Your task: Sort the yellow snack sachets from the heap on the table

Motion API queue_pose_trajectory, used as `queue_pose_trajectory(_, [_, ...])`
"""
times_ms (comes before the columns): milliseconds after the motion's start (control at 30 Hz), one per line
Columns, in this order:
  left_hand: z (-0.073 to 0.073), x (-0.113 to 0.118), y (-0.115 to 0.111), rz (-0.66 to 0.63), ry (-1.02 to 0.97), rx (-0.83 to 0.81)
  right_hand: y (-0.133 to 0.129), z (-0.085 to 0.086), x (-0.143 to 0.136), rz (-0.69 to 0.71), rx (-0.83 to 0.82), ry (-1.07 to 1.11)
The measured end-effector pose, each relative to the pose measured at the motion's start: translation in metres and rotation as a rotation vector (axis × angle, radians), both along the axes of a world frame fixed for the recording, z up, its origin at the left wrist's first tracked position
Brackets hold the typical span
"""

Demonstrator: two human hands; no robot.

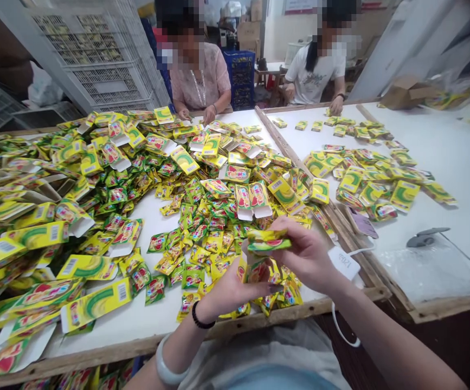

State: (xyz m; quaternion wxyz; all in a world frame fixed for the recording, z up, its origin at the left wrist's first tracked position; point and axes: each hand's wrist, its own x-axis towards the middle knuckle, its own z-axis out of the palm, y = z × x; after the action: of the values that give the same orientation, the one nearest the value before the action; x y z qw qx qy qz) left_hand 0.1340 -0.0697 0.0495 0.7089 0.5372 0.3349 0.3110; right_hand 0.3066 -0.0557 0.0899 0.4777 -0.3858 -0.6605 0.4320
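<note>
Close to the table's front edge, my left hand (232,290) is closed around a small printed box (256,269) that stands roughly upright. Just above its top, my right hand (310,254) pinches small green-and-yellow sachets (268,241); how many is unclear. Part of the box is hidden behind my left fingers and the sachets. Loose sachets (194,276) lie around and beneath both hands. Beyond them, two open-ended boxes (253,199) sit side by side. A heap of yellow-and-green boxes (96,298) mixed with sachets covers the left side.
A wooden strip (287,149) divides the table; to its right lie more boxes (352,179), a phone (360,222) and a white charger (343,262) with a cable. Two people sit across the table, their hands near boxes. White crates (108,81) stand at the back left.
</note>
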Motion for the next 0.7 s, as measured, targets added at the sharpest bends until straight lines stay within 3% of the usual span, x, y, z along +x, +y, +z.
queue_pose_trajectory(100, [-0.002, -0.005, -0.002, -0.057, 0.076, 0.056, -0.005, 0.003, 0.003, 0.133, 0.129, -0.329])
queue_pose_trajectory(233, [-0.012, -0.009, -0.007, -0.066, 0.197, 0.159, -0.017, 0.009, 0.011, 0.26, 0.115, -0.687])
queue_pose_trajectory(300, [-0.017, -0.009, -0.01, -0.074, 0.229, 0.168, -0.021, 0.009, 0.016, 0.29, 0.08, -0.679])
queue_pose_trajectory(400, [-0.021, -0.009, -0.013, -0.133, 0.256, 0.13, -0.021, 0.003, 0.022, 0.322, 0.042, -0.478])
queue_pose_trajectory(500, [-0.023, -0.008, -0.014, -0.183, 0.256, 0.111, -0.022, -0.012, 0.02, 0.22, 0.089, -0.343])
queue_pose_trajectory(700, [-0.023, -0.007, -0.011, -0.351, 0.098, -0.049, -0.036, -0.037, 0.012, 0.13, 0.216, -0.395])
